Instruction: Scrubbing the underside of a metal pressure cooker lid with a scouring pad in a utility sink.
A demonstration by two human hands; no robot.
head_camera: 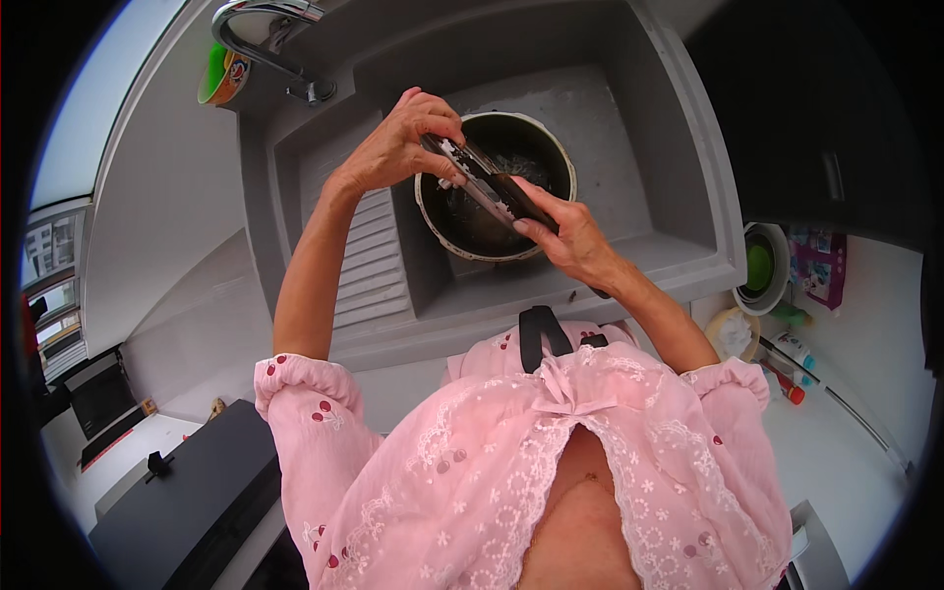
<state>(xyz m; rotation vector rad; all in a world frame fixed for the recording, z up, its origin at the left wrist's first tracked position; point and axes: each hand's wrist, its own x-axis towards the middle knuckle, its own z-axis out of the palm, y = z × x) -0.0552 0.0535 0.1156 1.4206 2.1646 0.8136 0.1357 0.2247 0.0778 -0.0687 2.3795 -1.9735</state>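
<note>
A long, narrow dark item with shiny metal edges and white patches (483,177) is held slantwise above a round dark pot (498,258) with a pale rim. Its exact kind cannot be told. My left hand (413,140) pinches the upper end between thumb and fingers. Around the lower, black end, which looks like a handle, my right hand (568,228) is closed. Some thin, pale bits or ripples show inside the pot, which stands on the floor of a grey sink basin (627,162).
A chrome faucet (269,59) rises at the sink's upper left, beside a patterned cup (234,77) with something green. A ribbed drainboard (372,258) lies left of the pot. Stacked bowls (774,273), a purple package (826,269) and bottles (800,354) are at the right.
</note>
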